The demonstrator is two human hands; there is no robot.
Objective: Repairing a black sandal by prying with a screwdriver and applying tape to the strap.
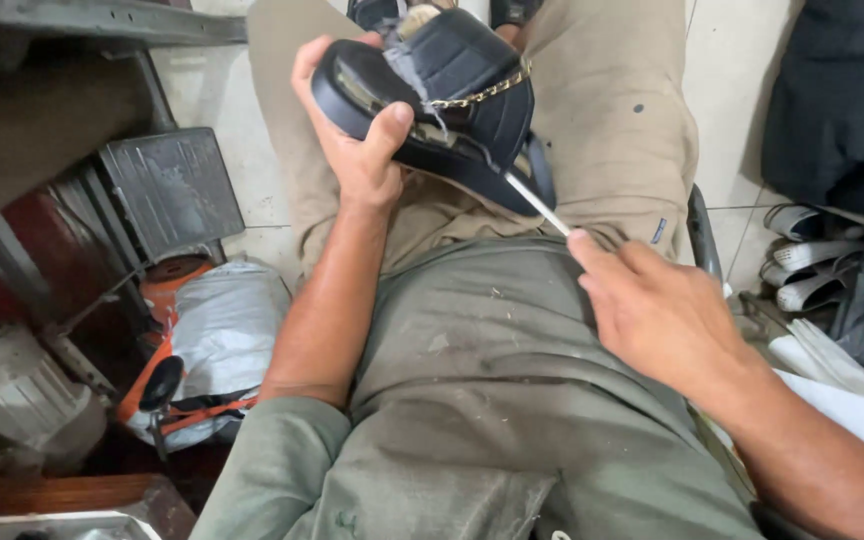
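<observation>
**Sandal held over the lap, thin tool at its sole**

Nearest the lens: green shirt [492,400], creased and flecked, filling the lower middle. Just above it, right hand [657,315], fingers pinched shut on a thin white tool [537,205] whose far end touches the sandal's sole edge. Held low and slanted, probably so the tip slides between sole and upper.

Left hand [357,130] clenched around one black sandal [442,95], thumb pressed on the sole rim, fingers wrapped behind the toe end. Sandal raised above the beige trousers [602,120], tilted with the strap side facing the camera, likely to steady it and expose the seam. Gold chain [487,92] across the strap; frayed lining showing near the front.

Counted: two hands, one sandal in grasp, one tool, one chain. More footwear on the floor at the right edge: pale sandals [802,265], about three, stacked loosely; exact number hard to tell.

Left side, on the floor: grey bag with orange straps [217,340], dark metal treadle [167,185], part of a motor [12,390]. Upper right corner: dark cloth bundle [842,100]. Tiled floor [727,70] between.
</observation>
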